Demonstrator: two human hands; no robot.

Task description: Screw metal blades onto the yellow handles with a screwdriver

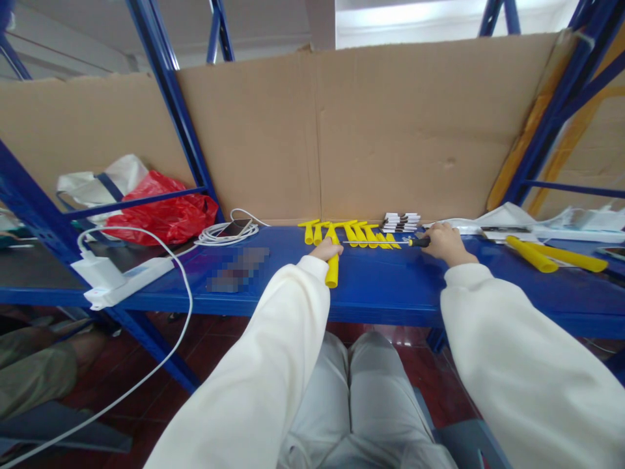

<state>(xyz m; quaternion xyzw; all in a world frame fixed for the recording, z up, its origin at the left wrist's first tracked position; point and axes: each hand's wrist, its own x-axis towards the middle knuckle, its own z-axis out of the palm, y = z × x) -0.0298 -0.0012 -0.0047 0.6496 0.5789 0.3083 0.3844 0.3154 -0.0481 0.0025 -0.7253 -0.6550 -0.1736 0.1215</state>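
My left hand (327,249) is closed around a yellow T-shaped plastic piece (333,275), whose round tube end points toward the bench's front edge. My right hand (445,243) grips a screwdriver (418,241) by its black and yellow handle. The long thin shaft runs left, level, toward the yellow piece; whether its tip touches is too small to tell. Several similar yellow pieces (360,236) lie in a row behind and beside my left hand. Short yellow parts (387,241) lie between the hands, below a stack of white and black pieces (401,222).
A blue bench (381,286) backs onto a cardboard sheet (410,130). Two long yellow tubes (534,255) lie at right near a white power strip (576,233). At left are a coiled white cable (225,233), a red bag (166,208) and a charger (100,270) with a hanging cord.
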